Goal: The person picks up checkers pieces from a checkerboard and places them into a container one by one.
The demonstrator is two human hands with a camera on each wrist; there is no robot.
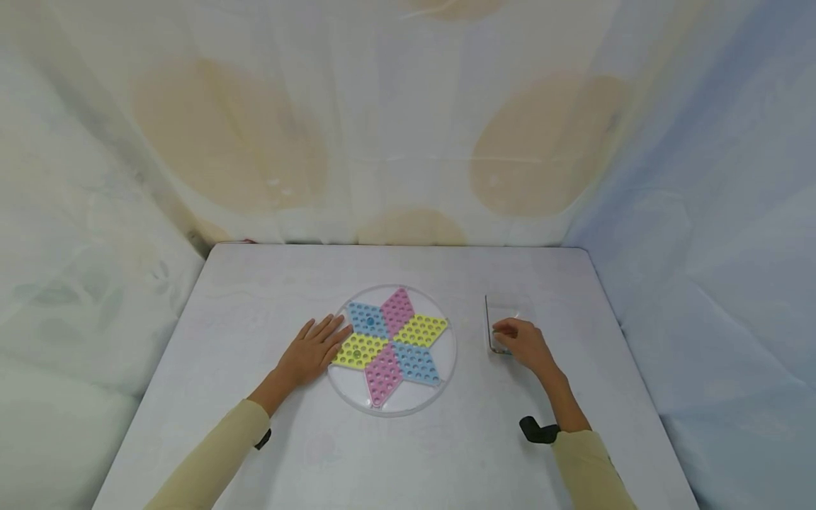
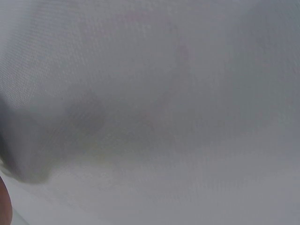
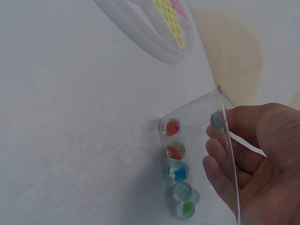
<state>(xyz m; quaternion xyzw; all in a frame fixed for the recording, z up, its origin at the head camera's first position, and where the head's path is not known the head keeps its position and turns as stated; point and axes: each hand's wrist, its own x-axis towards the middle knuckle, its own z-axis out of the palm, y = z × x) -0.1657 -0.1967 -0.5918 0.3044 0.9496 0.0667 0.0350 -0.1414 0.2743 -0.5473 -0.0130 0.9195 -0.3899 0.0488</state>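
A round Chinese checkers board with a pink, yellow and blue star lies mid-table. My left hand rests flat at its left rim, fingers spread over the edge. One blue marble sits in a blue point, and a greenish marble in a yellow one. To the right, my right hand reaches into a clear plastic box. Between thumb and index finger it pinches a blue marble, seen through the box wall in the right wrist view. Several marbles, among them a red one, line the box's bottom.
A white cloth covers the table. Pale curtains with tan circles enclose the back and sides. Black wrist straps show at the sleeves. The left wrist view holds mostly shaded white cloth.
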